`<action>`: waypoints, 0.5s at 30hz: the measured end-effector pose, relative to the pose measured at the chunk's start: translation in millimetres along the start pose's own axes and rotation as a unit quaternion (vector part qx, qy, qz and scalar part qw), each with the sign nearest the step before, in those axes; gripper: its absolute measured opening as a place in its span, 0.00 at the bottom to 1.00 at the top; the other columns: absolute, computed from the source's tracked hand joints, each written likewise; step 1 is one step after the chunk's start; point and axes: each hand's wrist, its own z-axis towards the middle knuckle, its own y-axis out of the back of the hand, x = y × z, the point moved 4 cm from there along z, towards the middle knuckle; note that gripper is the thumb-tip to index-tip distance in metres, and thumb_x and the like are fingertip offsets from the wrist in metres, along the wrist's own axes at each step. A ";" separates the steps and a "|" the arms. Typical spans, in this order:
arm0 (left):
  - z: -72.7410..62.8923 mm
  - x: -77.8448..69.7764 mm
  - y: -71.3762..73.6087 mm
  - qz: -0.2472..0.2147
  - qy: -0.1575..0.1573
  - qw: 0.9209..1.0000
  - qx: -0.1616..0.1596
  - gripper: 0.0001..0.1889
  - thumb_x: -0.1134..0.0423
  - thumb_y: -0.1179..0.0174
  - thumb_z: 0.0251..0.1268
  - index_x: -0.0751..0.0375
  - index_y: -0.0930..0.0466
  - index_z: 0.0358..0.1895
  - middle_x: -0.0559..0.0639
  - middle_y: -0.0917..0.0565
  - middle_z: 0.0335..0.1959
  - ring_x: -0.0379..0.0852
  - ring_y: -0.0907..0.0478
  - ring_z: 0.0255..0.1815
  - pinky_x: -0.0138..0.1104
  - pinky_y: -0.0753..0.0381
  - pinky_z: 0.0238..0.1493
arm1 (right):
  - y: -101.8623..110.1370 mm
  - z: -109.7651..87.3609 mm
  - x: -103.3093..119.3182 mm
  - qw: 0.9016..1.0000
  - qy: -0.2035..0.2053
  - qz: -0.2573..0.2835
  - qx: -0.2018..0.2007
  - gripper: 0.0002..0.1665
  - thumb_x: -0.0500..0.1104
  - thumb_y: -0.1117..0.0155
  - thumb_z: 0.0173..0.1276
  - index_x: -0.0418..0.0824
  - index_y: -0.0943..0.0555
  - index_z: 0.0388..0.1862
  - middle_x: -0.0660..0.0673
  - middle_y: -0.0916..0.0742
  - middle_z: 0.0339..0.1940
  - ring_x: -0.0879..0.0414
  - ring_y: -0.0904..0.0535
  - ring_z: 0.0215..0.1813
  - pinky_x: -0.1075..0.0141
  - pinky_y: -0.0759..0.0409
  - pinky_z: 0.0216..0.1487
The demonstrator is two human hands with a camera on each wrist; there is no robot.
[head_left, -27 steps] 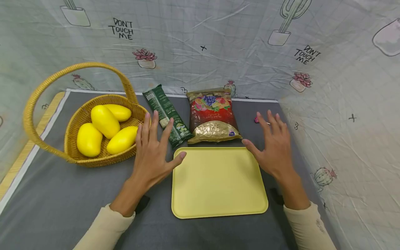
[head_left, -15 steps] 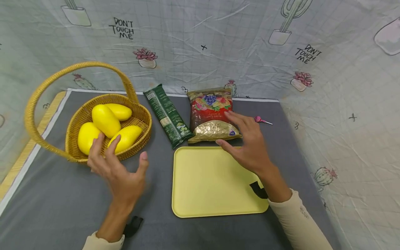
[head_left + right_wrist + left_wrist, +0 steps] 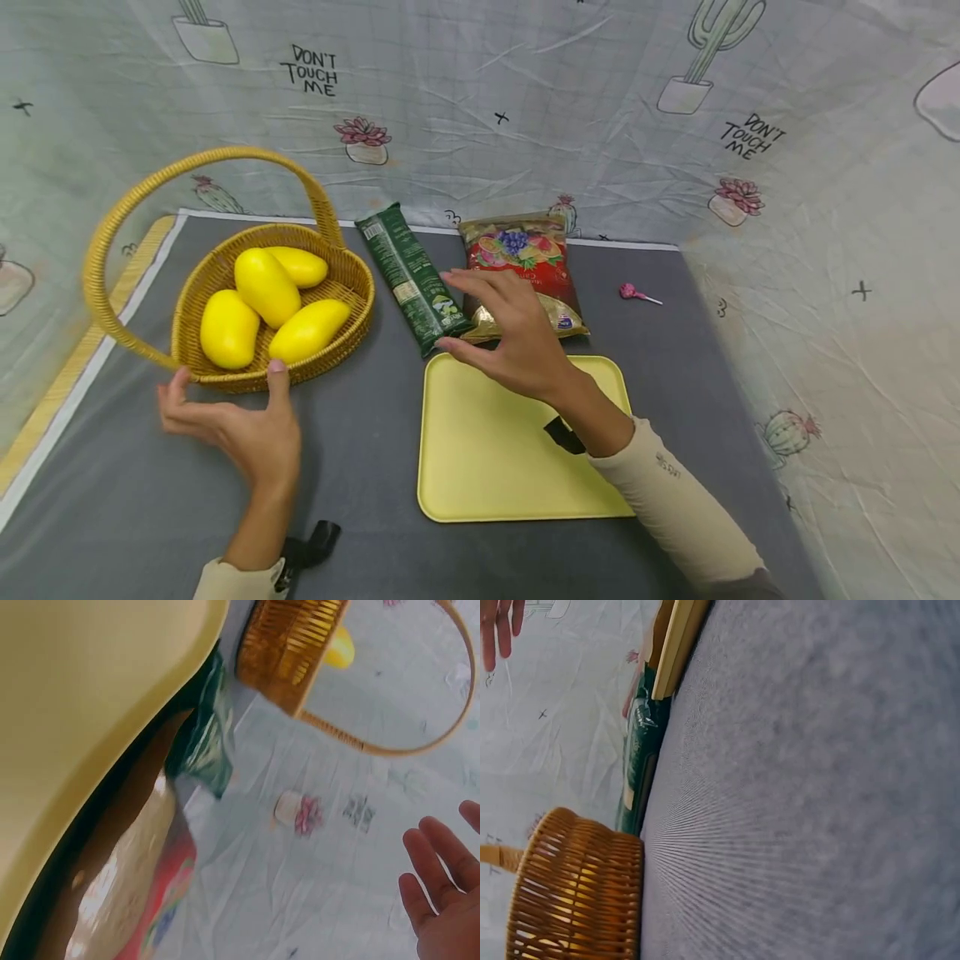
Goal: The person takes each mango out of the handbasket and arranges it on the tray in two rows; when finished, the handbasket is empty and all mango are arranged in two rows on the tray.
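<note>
A yellow woven basket (image 3: pixel 360 321) with a tall arched handle holds several yellow mangoes (image 3: pixel 266 287). At its front side is my left hand (image 3: pixel 243 433), thumb and fingers spread apart; whether they touch the rim I cannot tell. My right hand (image 3: pixel 525 342) hovers over the back of the yellow tray (image 3: pixel 517 467), thumb and fingers apart and pointing left, with nothing in it. Its fingers partly cover a red and gold bag of candy (image 3: pixel 555 275) and reach toward a green packet (image 3: pixel 408 275). The right wrist view also shows the right hand (image 3: pixel 450 892).
A pink lollipop (image 3: pixel 637 292) lies on the grey cloth (image 3: pixel 367 467) at the right. A printed fabric sheet (image 3: pixel 495 75) hangs behind and on the sides. The basket handle (image 3: pixel 202 154) rises high above the basket.
My left hand has moved left and back toward me, from beside the basket to its front. My right hand has moved left from near the lollipop to over the candy bag.
</note>
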 end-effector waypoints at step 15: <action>16.4 45.1 -16.7 -0.015 0.040 0.998 0.044 0.37 0.54 0.29 0.68 0.59 0.45 0.69 0.46 0.50 0.66 0.39 0.52 0.79 0.32 0.50 0.79 | -66.0 47.1 10.5 0.996 0.006 0.062 0.065 0.39 0.57 0.22 0.67 0.49 0.21 0.74 0.48 0.15 0.67 0.53 0.23 0.66 0.54 0.26 0.70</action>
